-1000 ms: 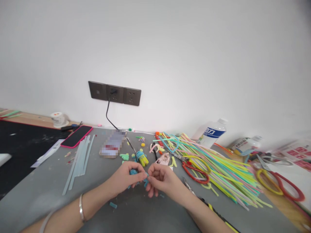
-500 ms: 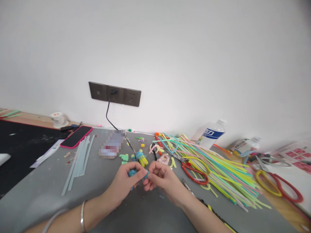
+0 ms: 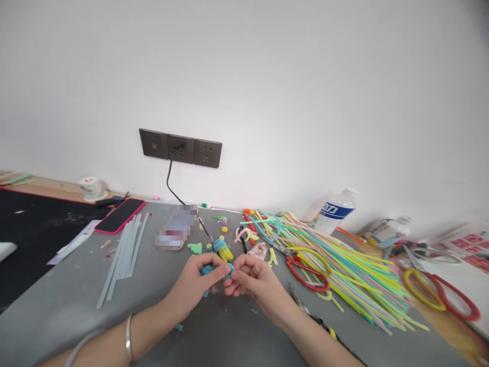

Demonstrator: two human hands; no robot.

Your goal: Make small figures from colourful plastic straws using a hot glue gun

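Note:
My left hand [image 3: 194, 283] and my right hand [image 3: 250, 278] meet over the grey table [image 3: 57, 306], both pinched on a small blue fuzzy piece [image 3: 208, 270] made of pipe cleaner. The left fingers wrap the blue ball; the right fingertips pinch its blue end by the left thumb. A silver bangle [image 3: 128, 331] sits on my left wrist. Just beyond the hands lies a small blue and yellow pipe-cleaner figure [image 3: 222, 250].
A heap of coloured pipe cleaners [image 3: 344, 265] spreads to the right, with red-handled scissors [image 3: 307, 272] on it. A phone in a pink case [image 3: 120, 214], clear glue sticks [image 3: 122, 255], a white bottle [image 3: 332, 209] and a wall socket [image 3: 179, 147] with a black cable lie farther off.
Both hands have drifted slightly away from me and closer together, still working the blue piece. A small blue scrap shows near my left wrist.

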